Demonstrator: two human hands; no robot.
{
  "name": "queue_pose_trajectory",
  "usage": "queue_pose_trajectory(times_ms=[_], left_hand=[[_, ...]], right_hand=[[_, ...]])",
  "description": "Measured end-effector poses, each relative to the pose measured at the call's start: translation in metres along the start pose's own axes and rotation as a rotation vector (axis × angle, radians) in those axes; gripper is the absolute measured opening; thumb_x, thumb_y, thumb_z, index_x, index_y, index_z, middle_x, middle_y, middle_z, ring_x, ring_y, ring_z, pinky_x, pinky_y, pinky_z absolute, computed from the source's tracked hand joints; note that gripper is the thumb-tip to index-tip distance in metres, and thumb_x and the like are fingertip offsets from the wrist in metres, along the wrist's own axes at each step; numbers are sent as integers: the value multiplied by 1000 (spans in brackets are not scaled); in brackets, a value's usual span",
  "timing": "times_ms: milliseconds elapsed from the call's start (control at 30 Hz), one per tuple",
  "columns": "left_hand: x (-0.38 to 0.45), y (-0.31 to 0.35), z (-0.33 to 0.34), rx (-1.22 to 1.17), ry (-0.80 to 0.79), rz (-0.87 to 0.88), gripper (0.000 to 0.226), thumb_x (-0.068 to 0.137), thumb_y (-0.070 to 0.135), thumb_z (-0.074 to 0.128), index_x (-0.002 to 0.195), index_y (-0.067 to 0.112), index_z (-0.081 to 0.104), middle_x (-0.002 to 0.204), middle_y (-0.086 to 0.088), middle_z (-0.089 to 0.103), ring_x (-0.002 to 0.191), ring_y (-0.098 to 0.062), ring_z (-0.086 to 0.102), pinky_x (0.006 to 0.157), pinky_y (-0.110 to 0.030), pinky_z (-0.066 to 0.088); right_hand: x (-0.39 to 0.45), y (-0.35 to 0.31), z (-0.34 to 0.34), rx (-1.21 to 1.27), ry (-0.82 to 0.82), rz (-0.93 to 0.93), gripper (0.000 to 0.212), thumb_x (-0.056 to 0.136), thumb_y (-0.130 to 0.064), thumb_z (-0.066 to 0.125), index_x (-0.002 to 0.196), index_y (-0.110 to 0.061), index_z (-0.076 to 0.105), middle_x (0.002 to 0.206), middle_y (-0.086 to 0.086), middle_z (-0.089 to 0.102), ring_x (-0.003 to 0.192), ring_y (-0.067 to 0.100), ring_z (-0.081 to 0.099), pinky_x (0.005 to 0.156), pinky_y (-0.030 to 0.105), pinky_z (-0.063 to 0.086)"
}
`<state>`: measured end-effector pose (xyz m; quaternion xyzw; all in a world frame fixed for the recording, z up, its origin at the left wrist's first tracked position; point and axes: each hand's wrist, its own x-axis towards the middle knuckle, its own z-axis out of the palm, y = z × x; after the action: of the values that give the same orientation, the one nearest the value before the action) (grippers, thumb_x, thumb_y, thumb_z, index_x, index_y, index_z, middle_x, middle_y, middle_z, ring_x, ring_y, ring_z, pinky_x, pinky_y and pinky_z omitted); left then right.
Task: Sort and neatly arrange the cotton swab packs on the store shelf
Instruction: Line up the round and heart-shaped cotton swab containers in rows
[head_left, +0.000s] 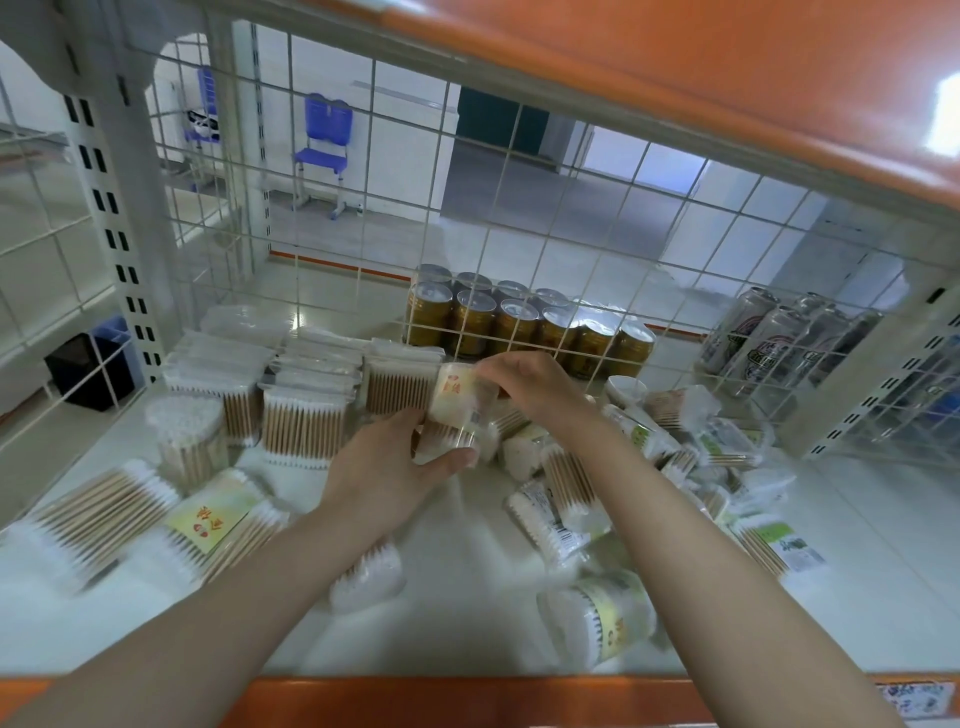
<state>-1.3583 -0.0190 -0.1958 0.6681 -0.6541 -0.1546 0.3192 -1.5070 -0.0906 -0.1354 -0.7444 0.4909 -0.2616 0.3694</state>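
Left hand (387, 457) cradles clear round plastic swab tub (457, 415) mid-shelf, fingers curled under | right hand (530, 387) pinches its top | risk: slips, toppling the neat upright packs (304, 415) alongside

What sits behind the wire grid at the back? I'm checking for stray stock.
Behind the wire grid: gold cans, silver cans, farther off a blue chair. Hands and packs hide the cans' bases.

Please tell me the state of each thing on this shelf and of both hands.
Left hand: supports held pack from below.
Right hand: pinches its top.
Held pack: lifted, tilted.
Back packs: upright, in rows.
Right packs: jumbled.
Round tub: upright.
Gold cans: upright.
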Motion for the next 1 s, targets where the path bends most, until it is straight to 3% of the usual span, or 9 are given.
queue_pose_trajectory(times_ms=[100, 333, 467, 600, 767, 900, 1000], left_hand=[[-1, 0, 0, -29, -14, -5, 57, 71, 71, 47, 103, 25, 55, 88, 11, 56, 84, -13, 57, 73, -29, 48], [-4, 2, -3, -65, -2, -12, 55, 73, 65, 57, 109, 24, 53, 92, 12, 57, 83, -11, 55, 78, -30, 50], [-6, 4, -5, -21, 1, -22, 58, 73, 66, 58, 112, 25, 47, 96, 12, 53, 93, -14, 57, 78, -30, 49], [-7, 3, -5, 18, 6, -23, 51, 72, 65, 59, 101, 28, 41, 102, 9, 58, 92, -14, 57, 76, -30, 49], [-6, 3, -5, 99, 11, -14, 57, 74, 64, 58, 111, 23, 44, 107, 5, 60, 94, -16, 59, 75, -29, 49], [-4, 4, -6, 173, 25, 1, 61, 74, 65, 57, 116, 22, 42, 110, 3, 61, 98, -18, 59, 75, -29, 48], [-2, 4, -6, 186, 24, 16, 63, 74, 66, 56, 120, 24, 43, 113, 4, 60, 102, -18, 58, 75, -28, 45]], right_hand=[[0, 1, 1, -6, 14, -13, 19, 94, -35, 48, 87, -26, 64, 90, -9, 63, 89, 4, 55, 70, 17, 36], [-2, -2, 0, 14, 19, -36, 24, 94, -30, 47, 100, -20, 68, 94, -7, 65, 95, 10, 57, 74, 17, 38], [-3, -2, -1, 34, 11, -49, 21, 95, -21, 46, 93, -27, 66, 91, -11, 64, 90, 3, 57, 71, 15, 37], [-5, -2, -2, 50, -1, -51, 23, 95, -17, 46, 94, -27, 66, 91, -17, 63, 90, 0, 56, 72, 14, 38], [-3, 2, -4, -10, -35, -53, 20, 93, -24, 51, 108, -22, 65, 94, -17, 62, 87, -7, 55, 67, 9, 39], [-2, 7, -7, 3, -61, -77, 18, 89, -24, 59, 107, -22, 63, 93, -17, 62, 76, -14, 57, 62, 1, 42], [0, 10, -9, -21, -43, -71, 20, 89, -24, 60, 108, -20, 63, 93, -16, 62, 79, -10, 58, 63, 2, 43]])
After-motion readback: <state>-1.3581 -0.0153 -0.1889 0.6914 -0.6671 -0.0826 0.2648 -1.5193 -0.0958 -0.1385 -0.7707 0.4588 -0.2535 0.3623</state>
